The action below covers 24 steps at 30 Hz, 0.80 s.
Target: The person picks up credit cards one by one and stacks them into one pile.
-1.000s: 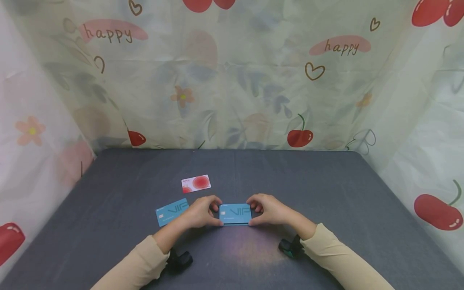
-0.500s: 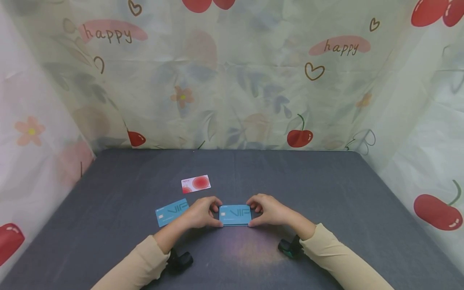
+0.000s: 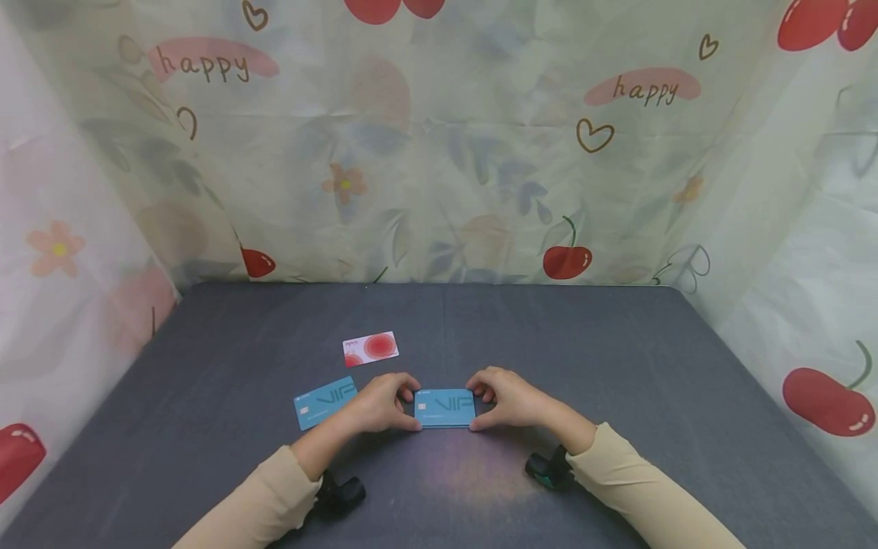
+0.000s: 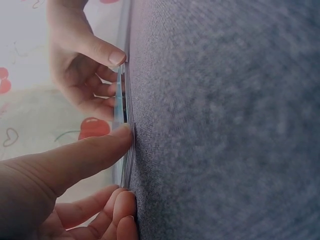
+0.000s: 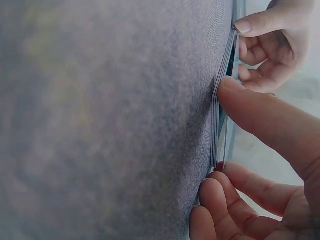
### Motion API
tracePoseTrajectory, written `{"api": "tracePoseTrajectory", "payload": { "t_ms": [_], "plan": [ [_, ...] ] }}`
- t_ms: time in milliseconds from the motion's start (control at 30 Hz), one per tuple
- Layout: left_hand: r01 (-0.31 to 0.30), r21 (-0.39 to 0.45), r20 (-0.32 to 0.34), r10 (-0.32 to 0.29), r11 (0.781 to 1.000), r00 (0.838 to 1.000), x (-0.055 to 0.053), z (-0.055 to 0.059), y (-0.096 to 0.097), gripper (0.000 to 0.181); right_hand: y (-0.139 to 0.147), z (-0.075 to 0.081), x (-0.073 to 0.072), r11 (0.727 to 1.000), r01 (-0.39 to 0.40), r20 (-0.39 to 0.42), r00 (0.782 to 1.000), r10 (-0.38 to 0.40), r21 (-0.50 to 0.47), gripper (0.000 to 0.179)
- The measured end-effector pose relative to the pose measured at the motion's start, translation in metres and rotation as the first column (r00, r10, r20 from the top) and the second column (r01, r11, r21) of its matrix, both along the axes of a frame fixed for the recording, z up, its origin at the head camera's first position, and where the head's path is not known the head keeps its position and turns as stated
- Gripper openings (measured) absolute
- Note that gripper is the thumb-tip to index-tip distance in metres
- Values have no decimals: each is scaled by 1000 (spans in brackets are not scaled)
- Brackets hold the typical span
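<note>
A stack of light blue VIP cards (image 3: 444, 409) lies on the dark table between both hands. My left hand (image 3: 379, 404) grips its left end, thumb at the near corner and index finger at the far one. The right hand (image 3: 513, 398) holds the right end the same way. In the left wrist view several thin layers of the card stack (image 4: 128, 95) show edge-on, low against the cloth. From the right wrist, the card stack (image 5: 215, 117) has its top card standing slightly apart from those beneath, with a dark gap between.
Another blue VIP card (image 3: 322, 404) lies tilted, partly behind the left forearm. Beyond it is a white card with red circles (image 3: 371, 348). Dark cloth covers the table (image 3: 583, 343), and a printed curtain (image 3: 439, 168) encloses its back and sides.
The top blue card has shifted slightly toward the person and now sits nearly even with the stack; the strip showing at its near edge has narrowed. Both hands have stayed almost still.
</note>
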<state>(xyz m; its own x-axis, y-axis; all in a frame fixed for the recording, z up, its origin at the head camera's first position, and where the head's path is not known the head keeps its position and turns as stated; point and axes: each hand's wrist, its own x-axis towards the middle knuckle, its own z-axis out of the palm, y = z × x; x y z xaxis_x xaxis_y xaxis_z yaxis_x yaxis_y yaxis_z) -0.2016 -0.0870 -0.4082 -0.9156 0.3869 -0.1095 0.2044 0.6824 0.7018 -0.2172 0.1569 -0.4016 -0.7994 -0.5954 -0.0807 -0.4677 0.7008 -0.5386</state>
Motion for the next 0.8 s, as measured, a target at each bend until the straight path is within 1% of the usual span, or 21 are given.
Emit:
{"api": "tracePoseTrajectory", "payload": {
  "t_ms": [200,600,800],
  "plan": [
    [-4,-10,4,4,1000,1000,0,-1,0,50,0,0,0,1000,-6,6,1000,6,2,49],
    [9,-11,-14,-9,1000,1000,0,-1,1,50,1,-3,-1,1000,8,7,1000,-8,4,50],
    [17,-10,-25,-17,1000,1000,0,-1,1,49,0,-1,-1,1000,8,8,1000,-8,2,50]
  ]
}}
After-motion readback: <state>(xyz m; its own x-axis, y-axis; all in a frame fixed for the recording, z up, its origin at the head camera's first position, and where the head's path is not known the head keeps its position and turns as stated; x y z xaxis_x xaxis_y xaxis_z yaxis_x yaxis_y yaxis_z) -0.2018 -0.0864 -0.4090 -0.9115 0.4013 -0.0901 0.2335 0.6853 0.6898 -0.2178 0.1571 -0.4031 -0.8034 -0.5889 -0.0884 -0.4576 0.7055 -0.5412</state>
